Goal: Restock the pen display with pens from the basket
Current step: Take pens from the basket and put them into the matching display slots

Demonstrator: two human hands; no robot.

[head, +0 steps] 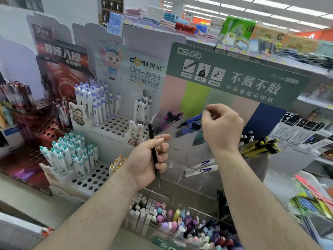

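My left hand (150,157) grips a black pen (153,150) upright in front of the clear acrylic pen display (189,141). My right hand (221,127) is raised over the display's upper compartments, fingers curled and pinching at a blue pen (191,120) that sticks out of a pocket. Purple pens (172,116) fill the pocket to the left. Two white-and-blue markers (203,166) lie in a lower pocket. Yellow-and-black pens (259,146) sit in a pocket on the right. A clear basket (180,228) of mixed pastel pens is below my arms.
A white peg-hole stand (100,127) with purple-capped and teal-capped pens stands to the left, a red stand (45,123) beyond it. The green header card (234,76) rises behind the acrylic display. Shelves with packaged goods (306,134) run along the right.
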